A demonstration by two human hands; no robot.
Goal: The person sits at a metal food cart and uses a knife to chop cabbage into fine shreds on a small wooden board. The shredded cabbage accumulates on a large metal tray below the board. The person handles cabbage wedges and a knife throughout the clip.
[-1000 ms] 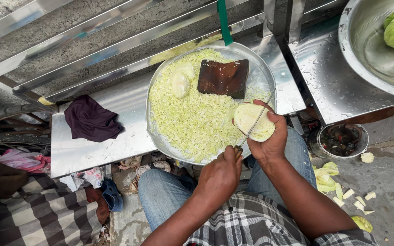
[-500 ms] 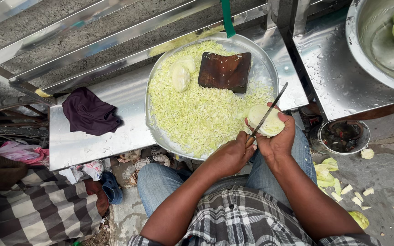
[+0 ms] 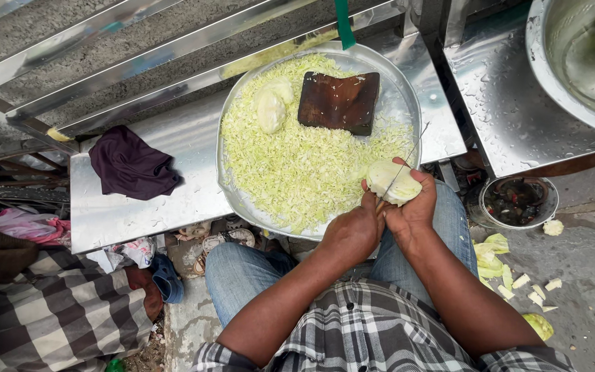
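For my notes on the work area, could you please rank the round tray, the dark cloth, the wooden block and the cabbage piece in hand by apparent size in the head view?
Largest to smallest:
1. Round metal tray
2. Dark cloth
3. Wooden block, only slightly smaller than the cloth
4. Cabbage piece in the right hand

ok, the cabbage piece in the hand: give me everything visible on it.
The cabbage piece is a pale green-white chunk, cut face up, with tightly layered leaves showing faintly. It looks moist and firm. The right hand cups it from below and the side, fingers wrapped over its far edge, holding it above the near rim of the round metal tray of shredded cabbage. The thin knife, gripped in the left hand, lies across its top surface, blade angled up and away.
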